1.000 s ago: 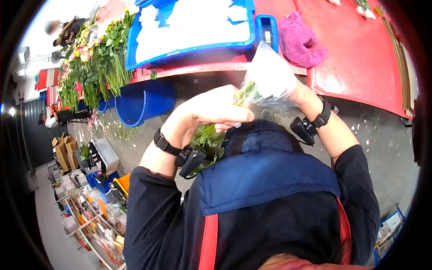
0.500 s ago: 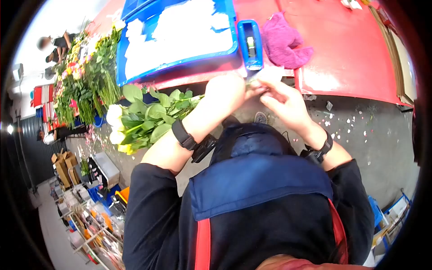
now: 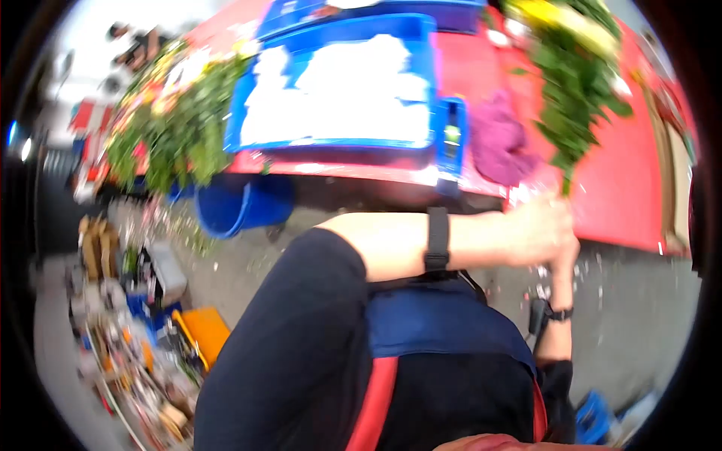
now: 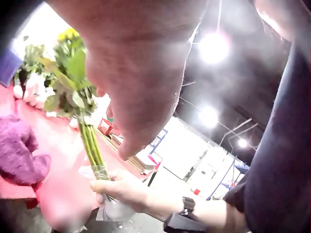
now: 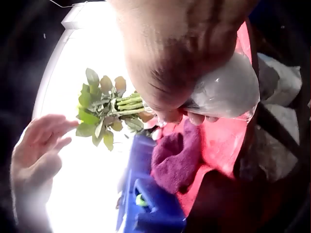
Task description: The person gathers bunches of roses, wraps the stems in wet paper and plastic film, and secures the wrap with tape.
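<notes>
**Head view (blurred).** A person in a dark top and blue apron stands at a red bench [image 3: 624, 203]. A bunch of flowers [image 3: 575, 83] stands upright in the upper right of the frame, over the bench. The left hand [image 3: 538, 225] and right hand [image 3: 565, 259] meet at its stem ends, right of centre. Their grip cannot be told here. A purple cloth [image 3: 496, 143] lies on the bench beside a blue tray [image 3: 331, 144].

**Left wrist view.** The left hand [image 4: 141, 73] fills the upper middle, fingers hanging loose and holding nothing. At lower left, the right hand [image 4: 119, 189] is closed round the green stems. A clear plastic bag [image 4: 114, 211] hangs just below it.

**Right wrist view.** The right hand [image 5: 180, 58], top centre, clasps the bag [image 5: 228, 92]. The leafy bunch [image 5: 104, 107] shows left of centre. The left hand [image 5: 41, 141] is at the left edge, fingers spread, near the leaves but apart from them.

The stem ends look already bagged. The bunch is not yet set down on the bench.
</notes>
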`<state>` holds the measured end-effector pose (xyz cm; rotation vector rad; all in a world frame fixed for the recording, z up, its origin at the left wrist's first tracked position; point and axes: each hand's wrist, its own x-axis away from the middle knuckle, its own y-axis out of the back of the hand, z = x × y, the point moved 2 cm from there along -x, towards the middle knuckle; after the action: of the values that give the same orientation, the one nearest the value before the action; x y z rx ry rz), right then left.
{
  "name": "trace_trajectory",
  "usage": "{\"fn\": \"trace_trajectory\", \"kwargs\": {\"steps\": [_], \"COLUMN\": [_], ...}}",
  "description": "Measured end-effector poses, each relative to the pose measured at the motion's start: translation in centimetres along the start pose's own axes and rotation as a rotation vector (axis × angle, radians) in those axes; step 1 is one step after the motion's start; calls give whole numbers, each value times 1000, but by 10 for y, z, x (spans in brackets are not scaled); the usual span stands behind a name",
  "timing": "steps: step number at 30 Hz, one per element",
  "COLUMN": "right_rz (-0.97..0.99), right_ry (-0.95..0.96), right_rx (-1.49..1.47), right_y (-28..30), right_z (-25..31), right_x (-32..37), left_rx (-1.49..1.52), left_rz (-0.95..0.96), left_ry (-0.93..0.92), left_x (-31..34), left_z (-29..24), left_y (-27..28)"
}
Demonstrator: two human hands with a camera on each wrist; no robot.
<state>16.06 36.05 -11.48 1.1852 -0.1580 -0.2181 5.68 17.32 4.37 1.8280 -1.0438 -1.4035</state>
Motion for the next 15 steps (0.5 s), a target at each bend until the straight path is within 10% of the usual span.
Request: {"fn": "trace_trajectory", "kwargs": {"steps": [1,6,10,15], "right_rz": [-240,-135,-113,102], "right_ry": [-283,-419,-472,-330], "right_rx": [-589,-642,-671,45], "right_y": [13,-66,-76,-55], "right_z": [19,-107,-103,-140], "right_x": [-5,-19,-19,-14], "left_rx": [-31,27,-186,-535], "left_rz": [65,295,-111,-269], "left_ry": [35,559,1034,1441], "left_x": [16,137,282,490], "left_z": [6,69,131,221], "left_y": [16,90,172,293]}}
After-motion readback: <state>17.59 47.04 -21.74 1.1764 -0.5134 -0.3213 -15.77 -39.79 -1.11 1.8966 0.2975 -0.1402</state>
